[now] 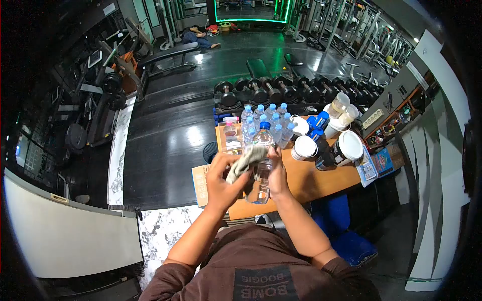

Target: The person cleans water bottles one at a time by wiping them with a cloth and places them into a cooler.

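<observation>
The right hand [277, 176] grips a clear, blue-capped bottle [261, 184], held nearly upright above the bench's near edge. The left hand [219, 181] clasps a pale cloth [248, 161] against the bottle's side. Beyond, clustered bottles [259, 118] crowd the far-left part of the bench [329, 183]; white-lidded tubs [350, 145] stand rightward. Bench wood spreads from the tubs to the near edge; dark floor [170, 150] opens leftward.
</observation>
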Demonstrator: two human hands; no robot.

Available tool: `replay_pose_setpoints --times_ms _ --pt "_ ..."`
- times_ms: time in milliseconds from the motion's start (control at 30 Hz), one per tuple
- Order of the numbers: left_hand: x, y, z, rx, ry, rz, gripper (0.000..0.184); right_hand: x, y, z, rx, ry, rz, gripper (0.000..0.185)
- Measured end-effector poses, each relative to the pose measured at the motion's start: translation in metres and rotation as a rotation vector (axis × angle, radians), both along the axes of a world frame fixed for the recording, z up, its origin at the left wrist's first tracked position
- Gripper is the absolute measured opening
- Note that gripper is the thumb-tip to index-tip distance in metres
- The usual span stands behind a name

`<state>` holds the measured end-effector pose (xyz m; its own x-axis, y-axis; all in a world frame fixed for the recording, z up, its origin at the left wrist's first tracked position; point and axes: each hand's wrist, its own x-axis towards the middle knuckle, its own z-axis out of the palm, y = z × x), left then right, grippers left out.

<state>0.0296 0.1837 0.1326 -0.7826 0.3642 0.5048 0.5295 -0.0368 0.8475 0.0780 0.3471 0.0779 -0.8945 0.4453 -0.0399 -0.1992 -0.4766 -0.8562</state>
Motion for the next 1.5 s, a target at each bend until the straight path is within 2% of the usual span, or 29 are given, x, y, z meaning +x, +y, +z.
replay_pose_setpoints --times_ms 100,167,200,233,300,333,367,467,533,567,633,667,767,967,1100,1133,1233,1267,1433,1500 --pt "-0.010 0.015 -0.001 0.021 0.042 0.020 0.034 -0.001 -0.006 -0.006 0.063 0.051 -0.025 0.044" --pt "-0.004 0.015 -0.006 -0.133 0.086 -0.050 0.036 -0.006 0.005 -0.027 -0.136 0.099 0.062 0.043" --pt "0.005 0.010 -0.005 -0.152 0.101 -0.051 0.038 -0.008 0.003 -0.026 -0.015 0.026 -0.063 0.044" --pt "0.013 0.006 -0.005 -0.132 0.107 -0.068 0.035 -0.010 0.002 -0.010 -0.112 0.020 -0.099 0.046" --pt "0.029 -0.008 -0.008 -0.143 0.039 -0.151 0.033 -0.005 0.009 0.004 -0.034 -0.076 -0.092 0.048" --pt "0.032 -0.015 -0.013 -0.188 0.062 -0.187 0.032 -0.009 0.005 0.006 0.882 0.015 -0.334 0.047" --pt "0.035 -0.021 -0.014 -0.187 0.064 -0.188 0.032 -0.003 0.005 0.011 0.175 -0.035 -0.180 0.043" --pt "0.037 -0.034 -0.020 -0.102 0.013 -0.277 0.034 -0.007 0.022 -0.007 0.073 0.078 -0.079 0.041" --pt "0.031 -0.037 -0.024 -0.044 -0.019 -0.245 0.034 -0.001 0.018 0.007 -0.187 0.003 -0.008 0.048" --pt "0.029 -0.037 -0.024 0.014 -0.053 -0.213 0.033 0.001 0.019 0.014 -0.182 0.008 -0.007 0.048" --pt "0.025 -0.034 -0.017 0.096 -0.165 -0.168 0.029 0.005 0.022 0.023 -0.273 0.022 0.267 0.051" --pt "0.020 -0.032 -0.013 0.096 -0.136 -0.149 0.028 0.004 0.020 0.022 -0.239 -0.038 0.224 0.058" --pt "0.005 -0.026 -0.006 0.112 -0.082 -0.124 0.022 0.010 0.015 0.032 -0.199 -0.071 0.200 0.055" --pt "-0.011 -0.015 0.000 0.292 -0.318 -0.142 0.015 0.010 0.025 0.011 -0.224 -0.047 0.284 0.057" --pt "-0.020 -0.007 0.006 0.332 -0.483 -0.111 0.013 0.021 0.003 0.049 -0.347 -0.040 0.342 0.059" --pt "-0.021 -0.005 0.008 0.323 -0.495 -0.103 0.014 0.019 0.008 0.036 -0.331 -0.057 0.363 0.062" --pt "-0.034 0.006 0.009 0.315 -0.501 -0.104 0.017 0.011 0.006 0.027 -0.398 -0.024 0.268 0.066" --pt "-0.039 0.013 0.010 0.305 -0.472 -0.086 0.018 0.015 0.010 0.026 -0.403 0.001 0.399 0.068" --pt "-0.065 0.038 0.020 0.162 -0.311 -0.075 0.028 0.018 0.003 0.027 -0.418 0.018 0.431 0.066" --pt "-0.073 0.048 0.024 0.123 -0.248 -0.046 0.029 0.018 0.000 0.029 -0.381 -0.058 0.376 0.066"
